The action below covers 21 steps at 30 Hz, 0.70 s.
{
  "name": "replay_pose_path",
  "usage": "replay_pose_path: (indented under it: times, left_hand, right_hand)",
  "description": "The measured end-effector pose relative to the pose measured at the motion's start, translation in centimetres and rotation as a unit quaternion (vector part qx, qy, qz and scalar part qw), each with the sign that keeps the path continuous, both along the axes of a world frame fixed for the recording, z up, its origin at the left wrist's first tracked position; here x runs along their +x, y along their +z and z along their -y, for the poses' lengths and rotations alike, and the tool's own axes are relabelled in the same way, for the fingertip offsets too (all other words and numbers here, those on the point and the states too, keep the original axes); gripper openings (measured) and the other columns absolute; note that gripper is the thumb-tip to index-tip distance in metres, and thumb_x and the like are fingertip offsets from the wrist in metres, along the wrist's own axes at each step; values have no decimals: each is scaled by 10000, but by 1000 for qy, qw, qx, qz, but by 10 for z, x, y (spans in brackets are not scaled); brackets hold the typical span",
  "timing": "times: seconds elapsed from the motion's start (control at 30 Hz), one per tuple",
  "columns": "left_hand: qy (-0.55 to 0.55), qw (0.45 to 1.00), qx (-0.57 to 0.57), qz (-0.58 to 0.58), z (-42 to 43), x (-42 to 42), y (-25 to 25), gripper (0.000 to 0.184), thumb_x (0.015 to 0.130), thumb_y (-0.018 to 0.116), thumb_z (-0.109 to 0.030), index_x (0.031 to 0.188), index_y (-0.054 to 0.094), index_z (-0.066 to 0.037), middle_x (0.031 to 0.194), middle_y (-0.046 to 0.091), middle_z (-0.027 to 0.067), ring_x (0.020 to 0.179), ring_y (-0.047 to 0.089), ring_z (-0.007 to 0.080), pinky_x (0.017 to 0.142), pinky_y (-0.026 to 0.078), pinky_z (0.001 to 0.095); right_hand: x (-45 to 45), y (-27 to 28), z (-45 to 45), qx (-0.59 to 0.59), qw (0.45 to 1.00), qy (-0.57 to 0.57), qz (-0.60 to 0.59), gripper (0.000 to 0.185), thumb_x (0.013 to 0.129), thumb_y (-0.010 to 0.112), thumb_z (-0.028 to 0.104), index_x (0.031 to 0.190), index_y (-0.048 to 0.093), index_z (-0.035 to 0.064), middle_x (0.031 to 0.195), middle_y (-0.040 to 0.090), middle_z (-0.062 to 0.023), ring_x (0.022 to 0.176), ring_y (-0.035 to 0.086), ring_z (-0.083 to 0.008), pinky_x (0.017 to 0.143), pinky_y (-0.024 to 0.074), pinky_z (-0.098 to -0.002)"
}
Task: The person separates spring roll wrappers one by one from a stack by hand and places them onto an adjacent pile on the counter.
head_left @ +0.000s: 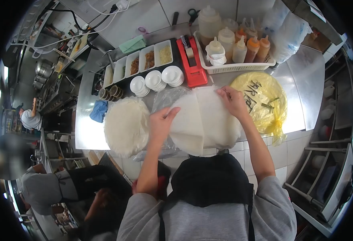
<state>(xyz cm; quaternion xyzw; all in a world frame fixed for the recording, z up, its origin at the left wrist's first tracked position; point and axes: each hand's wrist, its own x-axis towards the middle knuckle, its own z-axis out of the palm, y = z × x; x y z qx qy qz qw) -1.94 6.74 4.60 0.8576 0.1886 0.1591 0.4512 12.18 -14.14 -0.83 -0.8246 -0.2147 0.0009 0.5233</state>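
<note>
Thin, round white wrapper sheets (220, 120) lie stacked at the table's front edge, in front of me. One wrapper (186, 118) is partly lifted on the left side, its straight fold edge running down the middle. My left hand (160, 123) is closed on the left edge of this wrapper, thumb on top. My right hand (232, 101) pinches the sheets at their upper right edge. To the left sits a second round pile of wrappers (126, 126) with ragged edges. Clear plastic (164, 98) lies beneath and behind my left hand.
Behind stand a red tape dispenser (194, 72), stacked white dishes (172, 75), food trays (163, 54) and a basket (240, 67) of squeeze bottles. A yellow plastic-wrapped bundle (260, 94) lies right, a blue cloth (99, 111) left. A co-worker (44, 188) stands at lower left.
</note>
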Motion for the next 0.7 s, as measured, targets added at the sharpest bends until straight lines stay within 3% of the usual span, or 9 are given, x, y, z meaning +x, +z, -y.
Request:
replay_pose_path:
  times: [0.1, 0.2, 0.3, 0.5, 0.7]
  left_hand:
    - [45, 999, -1, -3, -9, -14, 12, 311, 791, 698, -246, 738, 606, 46, 553, 449, -20, 555, 375, 51, 489, 331, 235]
    - [79, 995, 44, 41, -10, -27, 24, 321, 791, 697, -263, 733, 595, 37, 525, 388, 26, 529, 323, 89, 477, 325, 253]
    - [130, 989, 33, 60, -14, -39, 30, 323, 792, 698, -247, 710, 582, 43, 529, 380, -1, 537, 321, 74, 478, 314, 242]
    - [198, 977, 69, 42, -36, -67, 35, 313, 808, 687, -237, 723, 597, 50, 547, 403, -31, 552, 334, 47, 494, 304, 224]
    - [255, 962, 53, 76, -58, -87, 25, 313, 821, 674, -239, 765, 612, 63, 580, 467, -31, 577, 379, 55, 529, 349, 217]
  right_hand:
    - [-5, 14, 3, -3, 999, -39, -8, 266, 872, 593, 250, 800, 598, -6, 489, 368, -46, 469, 321, -113, 449, 309, -284]
    - [-4, 13, 3, 18, 998, -64, 11, 298, 859, 605, 268, 748, 573, -6, 476, 359, -97, 432, 316, -169, 433, 314, -318]
    - [-1, 5, 5, 6, 996, -89, 11, 303, 862, 600, 266, 729, 565, -4, 471, 366, -96, 429, 319, -174, 433, 316, -316]
    - [1, -10, 10, -7, 992, -126, 21, 341, 865, 593, 280, 696, 540, -11, 482, 403, -118, 417, 371, -221, 438, 330, -334]
    - [1, -19, 6, -54, 987, -148, 39, 355, 866, 582, 309, 722, 544, -14, 542, 494, -179, 475, 473, -332, 480, 379, -381]
